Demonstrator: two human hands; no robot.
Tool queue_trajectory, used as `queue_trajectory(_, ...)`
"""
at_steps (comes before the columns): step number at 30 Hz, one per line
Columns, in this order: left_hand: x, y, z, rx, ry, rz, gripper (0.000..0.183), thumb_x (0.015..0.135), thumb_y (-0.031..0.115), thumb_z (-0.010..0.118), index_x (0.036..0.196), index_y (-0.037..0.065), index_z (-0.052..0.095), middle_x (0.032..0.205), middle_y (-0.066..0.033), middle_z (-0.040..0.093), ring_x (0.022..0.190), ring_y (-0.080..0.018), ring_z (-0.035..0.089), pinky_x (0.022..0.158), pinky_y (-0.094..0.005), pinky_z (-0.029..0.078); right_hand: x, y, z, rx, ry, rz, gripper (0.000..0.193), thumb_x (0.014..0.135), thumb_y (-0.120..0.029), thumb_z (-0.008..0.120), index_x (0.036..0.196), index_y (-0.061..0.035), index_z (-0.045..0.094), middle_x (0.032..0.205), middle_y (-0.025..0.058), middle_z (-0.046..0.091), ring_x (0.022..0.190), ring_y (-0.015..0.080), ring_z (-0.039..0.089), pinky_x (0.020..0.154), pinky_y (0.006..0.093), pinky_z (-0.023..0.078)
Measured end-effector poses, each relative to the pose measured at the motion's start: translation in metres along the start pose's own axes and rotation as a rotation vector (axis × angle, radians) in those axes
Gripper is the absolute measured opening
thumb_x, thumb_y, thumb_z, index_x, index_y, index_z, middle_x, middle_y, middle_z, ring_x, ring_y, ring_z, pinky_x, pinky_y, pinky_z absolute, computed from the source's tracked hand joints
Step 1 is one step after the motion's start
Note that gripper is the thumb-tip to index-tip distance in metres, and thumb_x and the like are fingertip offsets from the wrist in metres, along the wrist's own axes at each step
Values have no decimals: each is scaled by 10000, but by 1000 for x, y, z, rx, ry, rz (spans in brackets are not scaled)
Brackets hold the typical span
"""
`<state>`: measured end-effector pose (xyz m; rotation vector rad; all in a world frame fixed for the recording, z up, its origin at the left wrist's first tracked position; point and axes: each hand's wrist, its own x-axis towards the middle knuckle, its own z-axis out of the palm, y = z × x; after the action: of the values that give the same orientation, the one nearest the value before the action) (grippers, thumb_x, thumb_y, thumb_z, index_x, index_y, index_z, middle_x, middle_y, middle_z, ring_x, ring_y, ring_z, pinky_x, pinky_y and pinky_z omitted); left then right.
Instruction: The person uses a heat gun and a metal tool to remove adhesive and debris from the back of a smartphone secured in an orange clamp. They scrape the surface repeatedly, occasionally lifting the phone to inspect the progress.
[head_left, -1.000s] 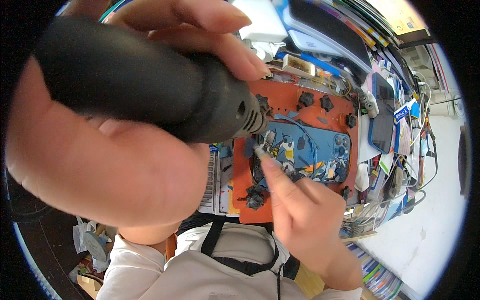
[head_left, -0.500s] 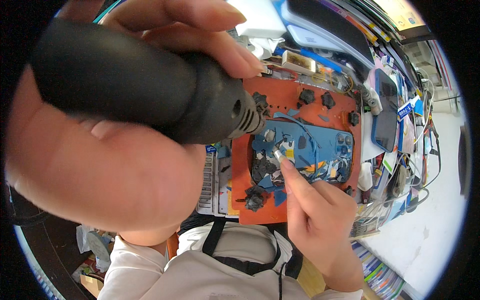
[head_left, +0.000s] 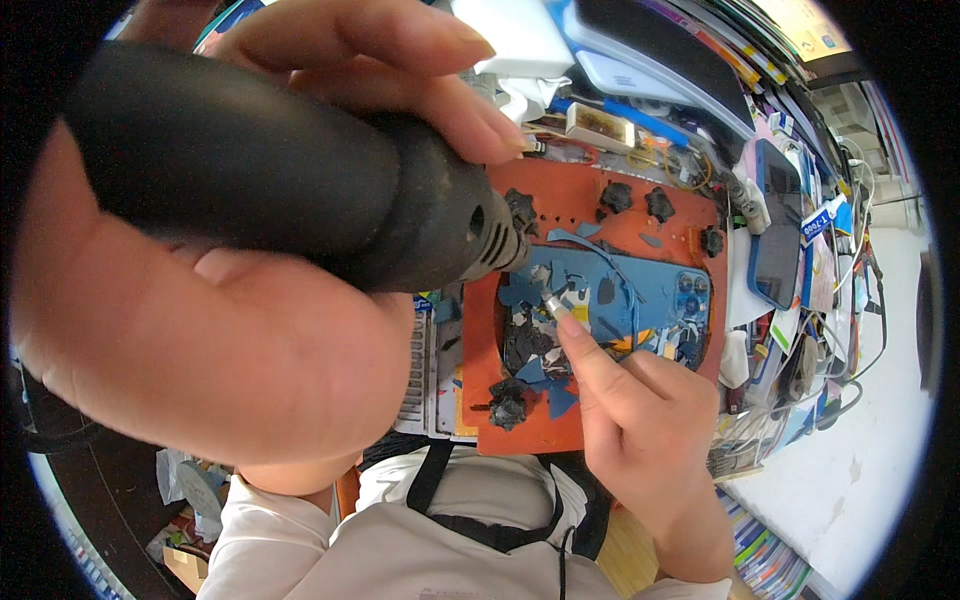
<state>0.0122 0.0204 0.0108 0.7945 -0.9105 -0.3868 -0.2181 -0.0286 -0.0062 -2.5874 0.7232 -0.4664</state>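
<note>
My left hand (head_left: pixel 230 370), large and close at the left, is wrapped round the black handle of a hot-air gun (head_left: pixel 270 170). Its slotted nozzle points down at the left end of a blue phone back panel (head_left: pixel 655 290). Much of that panel is broken into blue shards and dark flakes. In the fingers of my right hand (head_left: pixel 645 420) is a small metal blade (head_left: pixel 552 303), its tip against the broken area. The fingers cover the rest of the tool. An orange-red clamping plate (head_left: pixel 610 430) with black star-shaped knobs (head_left: pixel 508 405) surrounds the phone.
To the right lies another phone (head_left: pixel 775 225) in a blue frame, beside a glue tube (head_left: pixel 823 220) and tangled cables. Behind the plate are a white box (head_left: pixel 515 35), a small carton (head_left: pixel 600 127) and a blue rod-shaped tool (head_left: pixel 650 122). A slotted metal piece (head_left: pixel 415 370) sits left of the plate.
Both hands keep their grips and have barely moved. Blue shards near the panel's lower left edge lie differently, with one now separate on the orange-red plate.
</note>
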Motion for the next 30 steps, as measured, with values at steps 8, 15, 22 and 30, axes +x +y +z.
queue_trajectory(8, 1, -1, 0, -2, -22, 14, 846, 990, 647, 278, 1390, -78, 453, 1026, -228, 659, 751, -309, 654, 703, -442, 552, 0, 6, 2, 42, -4, -2, 450, 829, 35, 735, 1260, -94, 747, 591, 50, 501, 481, 194, 456, 467, 333, 362)
queue_trajectory(15, 1, 0, -2, 13, 19, -13, 838, 992, 638, 300, 1391, -84, 443, 1038, -236, 657, 757, -323, 657, 728, -447, 552, 1, 2, 0, 18, -32, 29, 425, 848, 16, 733, 1260, -87, 745, 574, 48, 477, 471, 200, 450, 470, 339, 369)
queue_trajectory(22, 1, -1, -3, 4, -20, 20, 836, 995, 640, 293, 1383, -79, 470, 1046, -237, 656, 765, -326, 659, 736, -452, 553, 0, -4, 0, -8, -56, -49, 507, 771, 26, 726, 1262, -99, 753, 570, 37, 397, 470, 209, 422, 465, 350, 354)
queue_trajectory(30, -1, -1, -2, -25, -21, 21, 836, 999, 645, 268, 1418, -44, 487, 1053, -220, 654, 767, -310, 648, 745, -465, 550, -9, -6, -6, 53, -20, 64, 432, 836, 54, 706, 1254, -50, 740, 583, 48, 440, 473, 200, 444, 473, 330, 367)
